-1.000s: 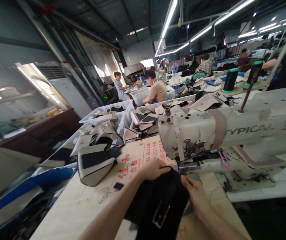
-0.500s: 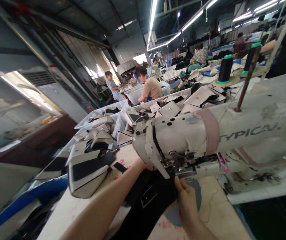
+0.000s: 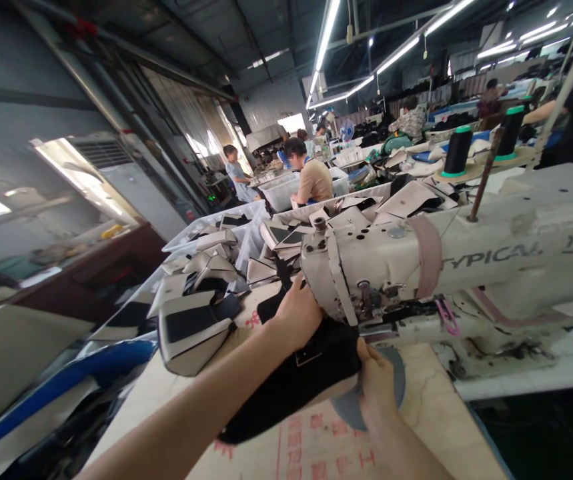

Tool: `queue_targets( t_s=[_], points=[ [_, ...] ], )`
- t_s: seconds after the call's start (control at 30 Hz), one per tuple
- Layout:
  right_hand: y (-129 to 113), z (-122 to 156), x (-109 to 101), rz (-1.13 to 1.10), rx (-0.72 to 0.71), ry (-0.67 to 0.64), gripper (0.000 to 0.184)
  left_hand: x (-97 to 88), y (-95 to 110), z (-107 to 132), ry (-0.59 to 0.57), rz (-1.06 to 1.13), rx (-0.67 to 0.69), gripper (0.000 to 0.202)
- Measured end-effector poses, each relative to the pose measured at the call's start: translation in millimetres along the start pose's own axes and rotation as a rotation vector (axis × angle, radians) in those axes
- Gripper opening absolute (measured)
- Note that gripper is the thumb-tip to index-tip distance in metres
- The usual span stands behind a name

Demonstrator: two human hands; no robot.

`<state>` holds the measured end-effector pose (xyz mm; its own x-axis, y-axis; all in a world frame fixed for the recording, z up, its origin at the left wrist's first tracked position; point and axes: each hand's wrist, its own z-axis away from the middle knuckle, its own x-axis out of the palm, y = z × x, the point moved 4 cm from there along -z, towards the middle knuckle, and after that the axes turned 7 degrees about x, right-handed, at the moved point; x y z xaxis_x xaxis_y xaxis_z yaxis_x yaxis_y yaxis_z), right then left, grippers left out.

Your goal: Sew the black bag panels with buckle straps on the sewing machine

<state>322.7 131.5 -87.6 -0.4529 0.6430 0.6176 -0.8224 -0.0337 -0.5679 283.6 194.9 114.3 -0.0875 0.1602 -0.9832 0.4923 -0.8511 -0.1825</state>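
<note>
We are looking across a wooden counter point(image 3: 436, 397) marked with red print, where a pale sewing machine point(image 3: 379, 257) is reaching in from the right. Toward the far left, white plastic bins point(image 3: 250, 247) are holding heaped beige-and-black pieces, and one beige piece with a dark panel point(image 3: 196, 333) is lying on the counter's left side. The black piece point(image 3: 283, 397) is lying between our hands on the near side of the machine head, its long axis running from near left to far right, its far right end sitting close by the stitching parts; we cannot tell whether it is passing under them. Our left hand point(image 3: 300, 313) is resting on its far side, left of the head, but with the fingertips hidden we cannot tell whether that grip is pinching. Our right hand point(image 3: 379, 377) is pinching the right edge, nearer the stitching parts. A small metal buckle point(image 3: 309, 359) is showing between them.
</note>
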Motion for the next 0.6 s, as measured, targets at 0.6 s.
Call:
queue_targets(
  t_s=[0.6],
  points=[
    [-4.0, 4.3, -1.7, 0.088, -0.099, -0.036, 0.041, 128.5, 43.3, 27.2, 0.101, 0.478, -0.889, 0.042]
  ],
)
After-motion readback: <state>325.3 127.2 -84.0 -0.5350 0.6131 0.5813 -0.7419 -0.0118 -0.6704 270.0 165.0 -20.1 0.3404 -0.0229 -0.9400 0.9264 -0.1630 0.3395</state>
